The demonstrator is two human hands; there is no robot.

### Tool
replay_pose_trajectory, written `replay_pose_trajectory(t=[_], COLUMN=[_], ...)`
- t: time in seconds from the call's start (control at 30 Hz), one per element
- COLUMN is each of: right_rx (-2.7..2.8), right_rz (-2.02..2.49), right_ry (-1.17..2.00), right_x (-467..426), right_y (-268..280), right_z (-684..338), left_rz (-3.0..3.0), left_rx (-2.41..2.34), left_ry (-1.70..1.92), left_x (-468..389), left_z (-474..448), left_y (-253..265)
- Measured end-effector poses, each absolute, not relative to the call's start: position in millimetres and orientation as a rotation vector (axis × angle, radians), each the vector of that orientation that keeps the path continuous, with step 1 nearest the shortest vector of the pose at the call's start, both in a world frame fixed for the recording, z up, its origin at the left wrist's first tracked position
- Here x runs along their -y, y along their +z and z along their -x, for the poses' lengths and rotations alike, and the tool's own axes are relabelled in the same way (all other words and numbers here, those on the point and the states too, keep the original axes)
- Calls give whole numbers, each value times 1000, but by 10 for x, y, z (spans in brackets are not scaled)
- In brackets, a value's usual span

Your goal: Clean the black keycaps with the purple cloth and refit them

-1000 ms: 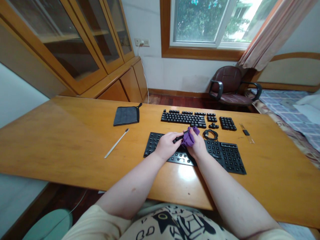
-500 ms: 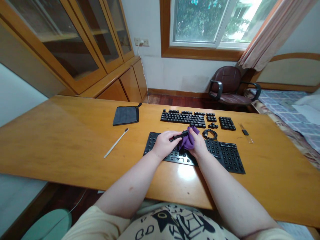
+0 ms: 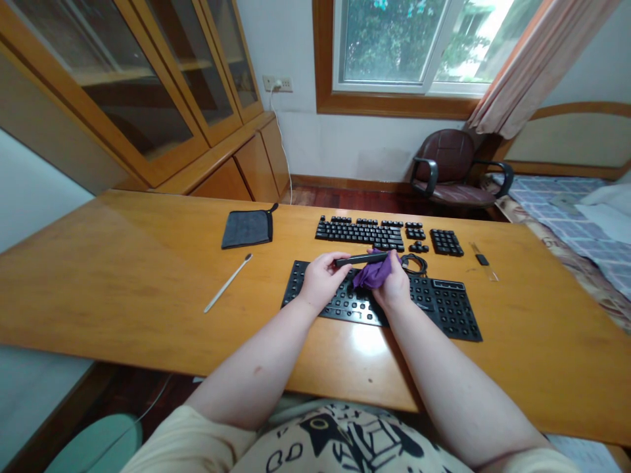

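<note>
My left hand (image 3: 323, 281) pinches one end of a long black space bar keycap (image 3: 355, 260) between thumb and fingers. Bunched around its other end is a purple cloth (image 3: 373, 273), gripped in my right hand (image 3: 395, 284). Both hands are above a black keyboard base (image 3: 446, 309) with its keycaps off and switches exposed; my hands and forearms cover part of it. Behind it, loose black keycaps (image 3: 362, 231) lie laid out in keyboard order, with the number-pad group (image 3: 446, 242) at their right. A coiled black cable (image 3: 415, 265) sits just right of the cloth.
On the left of the wooden desk (image 3: 148, 282) are a dark zip pouch (image 3: 247, 228) and a white brush (image 3: 228, 283). A small keycap puller (image 3: 483, 260) with wire loops lies at the right. Beyond the desk stands an armchair (image 3: 453, 164).
The space bar keycap has come up closer to level, and more of its length shows. My right hand and the purple cloth have shifted along it to the right end.
</note>
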State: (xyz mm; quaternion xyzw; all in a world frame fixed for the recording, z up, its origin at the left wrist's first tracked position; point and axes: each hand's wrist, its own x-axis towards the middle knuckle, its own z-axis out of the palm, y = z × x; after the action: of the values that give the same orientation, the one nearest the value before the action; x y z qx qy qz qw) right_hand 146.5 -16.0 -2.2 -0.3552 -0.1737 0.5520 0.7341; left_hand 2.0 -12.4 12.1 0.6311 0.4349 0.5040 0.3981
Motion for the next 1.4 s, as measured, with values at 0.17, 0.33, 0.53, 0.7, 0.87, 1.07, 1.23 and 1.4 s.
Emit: replay_pose_trajectory(t=[0.17,0.33,0.53,0.7,0.87,1.07,1.23,1.4], right_rx=[449,417,656,804,846,778,772,936], right_rz=[816,809,889,1006,1056,1023,1071,1146], right_ry=[1147,1357,1336,1355,1323,1346,1339,1286], right_x=[149,149,232,249,257,272,255,285], right_y=[-41,40,72,7,-7,48,50,76], right_z=[-1503,-1512,-1444,-1445,-1460,-1465,-1503,-1506], left_rz=[-1382,-1184,-938,-1088,-1344,-1670,-1994,-2474], left_rx=[-970,-785,-734,-829,-914,-950,-1205,-1206], left_ry=[1277,1176,1142,1178,1032,974,1239,1119], left_x=[112,108,88,64,116,158,139,124], left_z=[-35,-13,-23,-45,-61,-41,92,291], left_y=[160,188,177,126,114,147,257,471])
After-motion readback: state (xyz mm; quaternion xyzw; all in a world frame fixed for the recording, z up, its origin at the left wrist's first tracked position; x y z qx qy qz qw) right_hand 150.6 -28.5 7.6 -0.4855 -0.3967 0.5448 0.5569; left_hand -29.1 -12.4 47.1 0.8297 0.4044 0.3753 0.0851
